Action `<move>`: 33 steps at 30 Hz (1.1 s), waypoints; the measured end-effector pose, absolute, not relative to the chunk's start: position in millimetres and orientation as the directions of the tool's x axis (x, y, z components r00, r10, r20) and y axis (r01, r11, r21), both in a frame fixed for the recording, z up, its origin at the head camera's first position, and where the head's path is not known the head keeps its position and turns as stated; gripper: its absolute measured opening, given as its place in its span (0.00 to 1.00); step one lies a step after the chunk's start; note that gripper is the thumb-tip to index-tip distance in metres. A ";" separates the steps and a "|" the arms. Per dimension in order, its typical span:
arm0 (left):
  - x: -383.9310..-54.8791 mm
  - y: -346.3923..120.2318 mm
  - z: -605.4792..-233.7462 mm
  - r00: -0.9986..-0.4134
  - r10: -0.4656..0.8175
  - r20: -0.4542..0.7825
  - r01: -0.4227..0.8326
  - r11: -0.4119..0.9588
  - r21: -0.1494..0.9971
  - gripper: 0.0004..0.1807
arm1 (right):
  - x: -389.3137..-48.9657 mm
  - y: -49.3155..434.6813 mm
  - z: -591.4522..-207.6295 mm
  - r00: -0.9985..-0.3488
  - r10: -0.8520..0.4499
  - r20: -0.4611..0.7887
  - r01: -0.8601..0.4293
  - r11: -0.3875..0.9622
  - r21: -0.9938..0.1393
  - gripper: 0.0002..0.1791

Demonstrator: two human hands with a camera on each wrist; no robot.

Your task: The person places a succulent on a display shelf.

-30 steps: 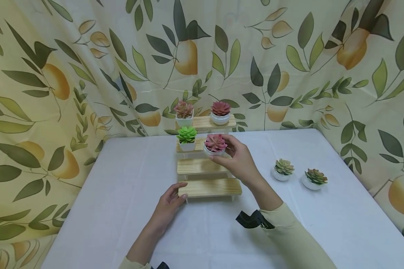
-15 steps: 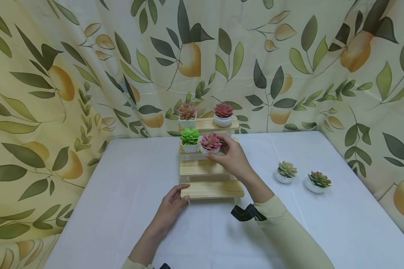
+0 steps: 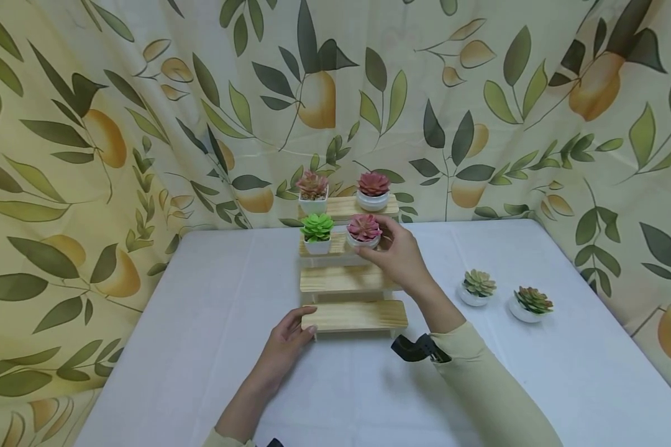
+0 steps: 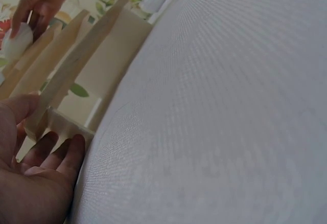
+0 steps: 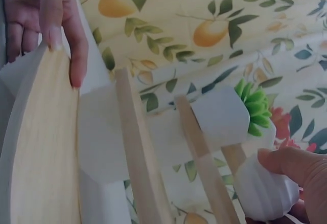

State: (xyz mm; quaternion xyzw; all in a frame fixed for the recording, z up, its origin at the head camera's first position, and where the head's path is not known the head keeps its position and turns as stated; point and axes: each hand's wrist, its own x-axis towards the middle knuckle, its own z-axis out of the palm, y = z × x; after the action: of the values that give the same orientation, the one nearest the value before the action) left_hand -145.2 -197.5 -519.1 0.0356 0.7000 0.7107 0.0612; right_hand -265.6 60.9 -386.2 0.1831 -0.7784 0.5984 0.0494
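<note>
Now your right hand [image 3: 401, 256] pinched the pink succulent [image 3: 364, 228] at the second-highest wooden step [image 3: 339, 244], right of the green succulent [image 3: 317, 228], contact hard to judge; your left hand [image 3: 284, 338] gripped the lowest step [image 3: 355, 316].

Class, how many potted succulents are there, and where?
6: a reddish one and a dark red one on the top step; a bright green one on the step below; a pink one in the right hand; a pale green one and a darker one on the table.

Pink succulent [image 3: 364, 228] near green succulent [image 3: 317, 228]
</note>
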 end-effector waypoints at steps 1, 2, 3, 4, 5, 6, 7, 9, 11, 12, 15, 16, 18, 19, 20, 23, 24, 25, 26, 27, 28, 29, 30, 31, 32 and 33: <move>-145.2 -197.3 -519.2 -0.990 0.136 -0.037 -0.039 -0.013 0.999 0.23 | -266.3 62.8 -386.9 -0.929 -0.219 0.297 -0.344 0.222 -0.913 0.35; -145.2 -197.1 -519.2 -0.990 0.136 -0.039 -0.041 -0.014 0.999 0.23 | -266.7 64.6 -387.3 -0.931 -0.214 0.296 -0.342 0.229 -0.911 0.35; -145.2 -196.8 -519.1 -0.990 0.136 -0.040 -0.042 -0.014 0.999 0.23 | -266.7 66.3 -387.5 -0.932 -0.209 0.295 -0.341 0.233 -0.911 0.35; -145.1 -196.7 -519.2 -0.990 0.136 -0.041 -0.043 -0.012 0.999 0.23 | -266.6 67.7 -387.6 -0.934 -0.204 0.293 -0.338 0.236 -0.911 0.35; -145.0 -196.6 -519.3 -0.990 0.136 -0.040 -0.043 -0.012 0.999 0.24 | -266.3 68.9 -387.6 -0.936 -0.201 0.290 -0.334 0.237 -0.912 0.35; -145.0 -196.5 -519.3 -0.990 0.134 -0.043 -0.045 -0.013 0.999 0.23 | -265.9 70.0 -387.3 -0.937 -0.198 0.288 -0.331 0.239 -0.913 0.35; -145.0 -196.6 -519.2 -0.990 0.132 -0.044 -0.046 -0.014 0.999 0.23 | -265.2 70.8 -386.9 -0.939 -0.194 0.285 -0.327 0.240 -0.914 0.35; -144.8 -196.9 -519.4 -0.991 0.131 -0.042 -0.045 -0.015 0.999 0.23 | -264.7 72.0 -386.2 -0.940 -0.191 0.282 -0.323 0.243 -0.915 0.35; -144.9 -197.1 -519.6 -0.990 0.133 -0.040 -0.043 -0.021 0.999 0.24 | -264.7 72.8 -385.9 -0.943 -0.188 0.276 -0.318 0.247 -0.915 0.36; -145.0 -197.2 -519.6 -0.990 0.135 -0.040 -0.043 -0.021 0.999 0.24 | -265.1 73.2 -386.1 -0.944 -0.185 0.274 -0.315 0.250 -0.915 0.36; -145.3 -197.4 -520.0 -0.989 0.142 -0.031 -0.035 -0.022 0.999 0.24 | -266.9 74.1 -387.1 -0.946 -0.183 0.267 -0.308 0.254 -0.917 0.36; -145.4 -197.4 -519.9 -0.989 0.143 -0.031 -0.035 -0.024 0.999 0.24 | -267.4 74.3 -387.2 -0.946 -0.184 0.266 -0.307 0.254 -0.917 0.36; -145.5 -197.4 -519.6 -0.989 0.143 -0.029 -0.033 -0.027 0.999 0.24 | -268.6 74.8 -387.5 -0.946 -0.187 0.266 -0.309 0.262 -0.914 0.36; -145.5 -197.4 -519.4 -0.989 0.142 -0.027 -0.031 -0.027 0.999 0.24 | -269.0 75.0 -387.5 -0.945 -0.190 0.265 -0.309 0.266 -0.913 0.36; -145.7 -197.3 -519.2 -0.990 0.141 -0.023 -0.027 -0.028 0.999 0.24 | -269.1 75.3 -387.2 -0.945 -0.191 0.265 -0.310 0.271 -0.911 0.36; -146.2 -197.0 -518.6 -0.990 0.135 -0.026 -0.030 -0.025 0.999 0.23 | -269.8 76.2 -386.7 -0.946 -0.189 0.263 -0.309 0.292 -0.905 0.36; -146.4 -196.8 -518.5 -0.991 0.134 -0.026 -0.029 -0.024 0.999 0.23 | -270.0 76.4 -386.7 -0.947 -0.187 0.260 -0.307 0.298 -0.904 0.36; -146.5 -196.7 -518.4 -0.991 0.133 -0.027 -0.031 -0.024 0.999 0.23 | -270.1 76.5 -386.6 -0.949 -0.185 0.257 -0.304 0.306 -0.902 0.37; -146.6 -196.5 -518.3 -0.991 0.133 -0.028 -0.031 -0.024 0.999 0.23 | -270.2 76.6 -386.4 -0.950 -0.182 0.254 -0.301 0.316 -0.900 0.37; -146.6 -196.4 -518.4 -0.991 0.132 -0.032 -0.036 -0.025 0.999 0.23 | -270.3 76.5 -386.3 -0.952 -0.180 0.249 -0.297 0.326 -0.898 0.37; -146.6 -196.2 -518.3 -0.991 0.131 -0.033 -0.037 -0.026 0.999 0.23 | -270.5 76.3 -386.3 -0.953 -0.178 0.244 -0.292 0.334 -0.896 0.37; -146.5 -196.1 -518.2 -0.991 0.131 -0.034 -0.038 -0.028 0.999 0.23 | -270.5 76.2 -386.2 -0.954 -0.177 0.240 -0.288 0.341 -0.895 0.38; -146.4 -195.9 -518.1 -0.991 0.133 -0.032 -0.036 -0.032 0.999 0.23 | -270.3 75.9 -385.9 -0.956 -0.176 0.237 -0.285 0.348 -0.893 0.38; -146.3 -195.7 -518.0 -0.991 0.134 -0.032 -0.037 -0.035 0.999 0.23 | -270.1 75.7 -385.6 -0.957 -0.174 0.234 -0.282 0.355 -0.891 0.38; -146.2 -195.6 -517.8 -0.990 0.135 -0.031 -0.037 -0.040 0.999 0.23 | -269.8 75.6 -385.3 -0.958 -0.174 0.230 -0.279 0.358 -0.891 0.38; -146.2 -195.5 -517.6 -0.990 0.136 -0.032 -0.038 -0.044 0.998 0.23 | -269.6 75.5 -385.2 -0.958 -0.173 0.228 -0.277 0.360 -0.891 0.38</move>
State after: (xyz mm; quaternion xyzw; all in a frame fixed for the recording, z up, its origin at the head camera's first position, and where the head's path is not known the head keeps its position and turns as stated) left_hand -146.2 -195.5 -517.6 0.0353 0.6888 0.7216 0.0602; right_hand -269.6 75.5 -385.2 0.1366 -0.8233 0.5488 0.0471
